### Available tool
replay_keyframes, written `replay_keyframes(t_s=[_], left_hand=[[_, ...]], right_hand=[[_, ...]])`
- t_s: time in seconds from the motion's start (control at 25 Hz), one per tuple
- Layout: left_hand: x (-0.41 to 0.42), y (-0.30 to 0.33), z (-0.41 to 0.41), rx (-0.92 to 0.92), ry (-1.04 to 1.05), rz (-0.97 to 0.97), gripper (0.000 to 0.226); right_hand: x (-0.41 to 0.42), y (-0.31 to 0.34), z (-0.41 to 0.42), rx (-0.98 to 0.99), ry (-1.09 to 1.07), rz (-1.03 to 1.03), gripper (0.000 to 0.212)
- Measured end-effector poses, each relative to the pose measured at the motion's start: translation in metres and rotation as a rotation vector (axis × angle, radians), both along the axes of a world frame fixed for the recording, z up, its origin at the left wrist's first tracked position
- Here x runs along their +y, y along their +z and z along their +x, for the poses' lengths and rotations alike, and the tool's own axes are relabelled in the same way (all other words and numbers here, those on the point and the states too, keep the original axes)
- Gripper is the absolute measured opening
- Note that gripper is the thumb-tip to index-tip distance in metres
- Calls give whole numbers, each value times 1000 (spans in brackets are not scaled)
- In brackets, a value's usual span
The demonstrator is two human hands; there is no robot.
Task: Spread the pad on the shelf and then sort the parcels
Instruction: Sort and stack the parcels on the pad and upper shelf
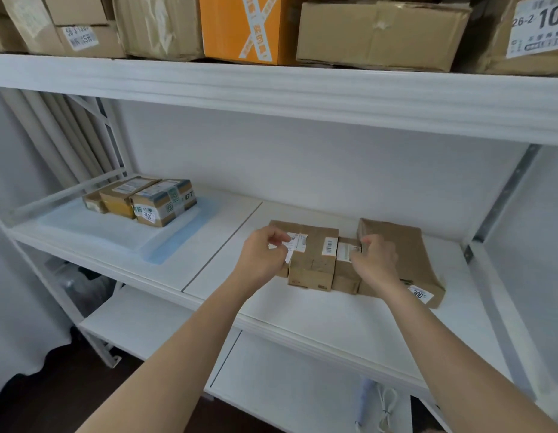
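Pad (174, 242): blue, spread flat on the left part of the shelf (318, 310).
Sorted parcels (143, 200): three small boxes on the pad; one sticker reads "GT".
Left hand (262, 257): fingers curled, pinching a white label (295, 245) on a brown parcel (312, 260).
Right hand (376, 260): fingers curled on the small box (345, 270) beside it.
Flat parcel (405, 254): far right, tag says "300".
Top shelf: orange box (243, 26); label "26-2 10".
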State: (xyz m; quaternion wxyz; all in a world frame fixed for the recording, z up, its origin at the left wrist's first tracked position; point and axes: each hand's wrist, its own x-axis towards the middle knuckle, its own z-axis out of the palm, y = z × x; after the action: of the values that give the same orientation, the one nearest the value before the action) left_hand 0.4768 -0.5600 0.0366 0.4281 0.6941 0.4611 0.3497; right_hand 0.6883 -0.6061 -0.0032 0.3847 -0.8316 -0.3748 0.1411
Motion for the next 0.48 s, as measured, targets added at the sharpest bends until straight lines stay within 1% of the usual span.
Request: replay_keyframes(t_s=[0.2,0.36,0.48], left_hand=[[17,-11,26,64,-27,-82,27],[28,-23,42,91,-47,-135,25],[32,-29,53,112,-78,-206,22]], right_hand=[[8,-19,39,52,-43,-165,55],[11,-40,72,59,-130,-270,74],[16,-61,97,103,-143,-324,92]])
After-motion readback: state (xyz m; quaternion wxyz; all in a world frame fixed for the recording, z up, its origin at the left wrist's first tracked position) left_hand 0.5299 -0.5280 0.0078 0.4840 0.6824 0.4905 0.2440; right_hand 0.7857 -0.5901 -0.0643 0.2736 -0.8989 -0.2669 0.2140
